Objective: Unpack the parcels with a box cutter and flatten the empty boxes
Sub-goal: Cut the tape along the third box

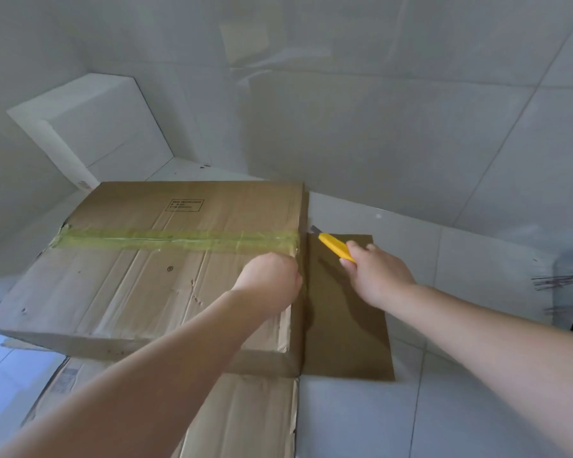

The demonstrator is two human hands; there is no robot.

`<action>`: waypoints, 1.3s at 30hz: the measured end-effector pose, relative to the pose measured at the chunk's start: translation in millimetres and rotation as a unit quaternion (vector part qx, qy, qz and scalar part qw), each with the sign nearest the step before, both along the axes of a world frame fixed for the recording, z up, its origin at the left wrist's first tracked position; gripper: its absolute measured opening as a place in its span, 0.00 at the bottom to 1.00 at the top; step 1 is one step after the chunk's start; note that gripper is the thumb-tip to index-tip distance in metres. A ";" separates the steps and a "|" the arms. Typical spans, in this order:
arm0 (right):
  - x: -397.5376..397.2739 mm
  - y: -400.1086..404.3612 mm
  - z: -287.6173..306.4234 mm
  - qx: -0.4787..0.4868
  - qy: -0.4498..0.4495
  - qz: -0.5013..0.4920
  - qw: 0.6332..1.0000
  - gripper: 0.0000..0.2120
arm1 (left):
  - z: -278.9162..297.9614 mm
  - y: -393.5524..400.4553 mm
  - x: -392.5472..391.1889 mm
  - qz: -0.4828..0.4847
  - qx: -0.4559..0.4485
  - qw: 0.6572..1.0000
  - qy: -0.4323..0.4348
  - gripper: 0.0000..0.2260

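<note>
A large brown cardboard box (139,276) lies flat-side up on the floor, sealed across its top by a strip of yellowish tape (176,239). My left hand (268,282) rests at the box's right top edge with its fingers curled over that edge. My right hand (374,276) grips a yellow box cutter (334,246). The cutter's blade tip (315,229) sits just beside the box's right edge, where the tape ends.
Flattened cardboard (245,421) lies under and in front of the box, and a darker sheet (348,325) sticks out to its right. A white block (93,127) stands in the left corner. Tiled walls rise close behind. Dark twigs (556,282) show at the right edge.
</note>
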State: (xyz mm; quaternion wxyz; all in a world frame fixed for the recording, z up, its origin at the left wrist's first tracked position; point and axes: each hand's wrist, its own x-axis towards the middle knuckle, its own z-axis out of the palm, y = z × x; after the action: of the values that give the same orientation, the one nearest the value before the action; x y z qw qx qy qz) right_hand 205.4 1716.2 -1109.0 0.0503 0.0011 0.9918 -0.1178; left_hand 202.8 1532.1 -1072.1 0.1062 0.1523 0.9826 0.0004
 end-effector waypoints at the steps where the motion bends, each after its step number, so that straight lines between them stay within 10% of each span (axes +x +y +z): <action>1: 3.4 3.1 -1.3 -0.032 -0.011 -0.020 0.999 0.15 | -0.7 7.6 -8.1 0.009 0.013 1.000 0.007 0.11; 9: 25.2 -18.9 17.6 -0.150 -0.016 -0.009 0.988 0.08 | 6.1 -29.0 -24.3 0.009 0.089 0.994 0.063 0.08; 23: -6.8 -148.8 8.1 0.069 -0.098 -0.009 0.993 0.14 | 2.2 -319.0 8.2 0.346 -0.009 0.932 0.110 0.21; 39: -36.8 -190.0 6.4 0.112 -0.041 0.034 0.992 0.19 | -35.5 -393.1 37.1 0.478 0.022 0.877 0.054 0.30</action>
State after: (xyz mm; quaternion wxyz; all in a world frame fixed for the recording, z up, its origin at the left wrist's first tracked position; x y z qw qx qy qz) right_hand 168.6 1526.2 -1102.6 0.0942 -0.0223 0.9953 -0.0045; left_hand 239.9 1139.0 -1107.6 0.0360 -0.3333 0.9399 0.0646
